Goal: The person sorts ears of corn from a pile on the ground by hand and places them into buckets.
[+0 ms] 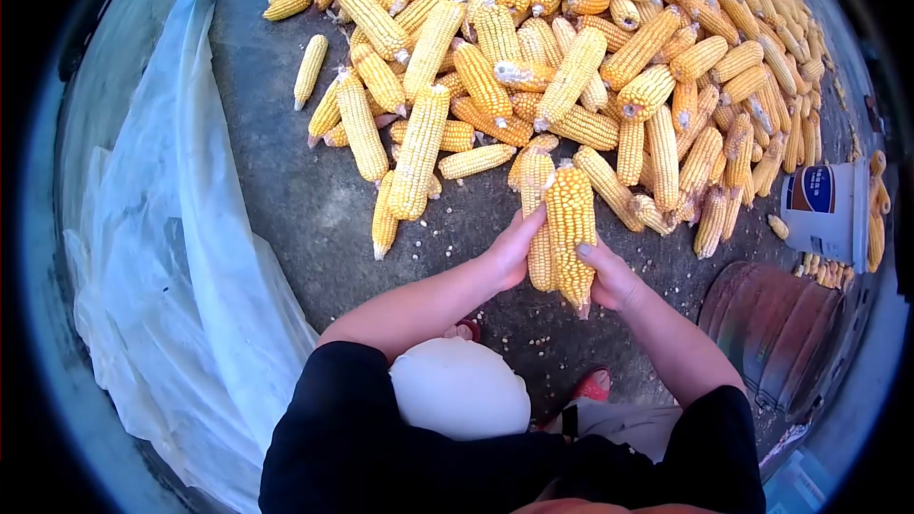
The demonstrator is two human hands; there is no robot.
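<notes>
Two husked ears of yellow corn are held upright side by side in front of me, pressed against each other. My left hand (514, 249) is closed round the left, paler ear of corn (541, 262). Its tip end is at the top. My right hand (612, 276) grips the right, deeper yellow ear of corn (572, 228), thumb lying across its lower front. The fingers behind both ears are hidden. Just beyond the hands lies a large heap of husked corn (576, 76), and loose kernels are scattered on the dark floor (314, 219).
A crumpled translucent plastic sheet (190, 257) covers the floor on the left. To the right, a white bucket (826, 209) lies tipped, with small cobs by it. A reddish-brown ribbed container (776, 328) stands nearer me. My red-shod feet are below.
</notes>
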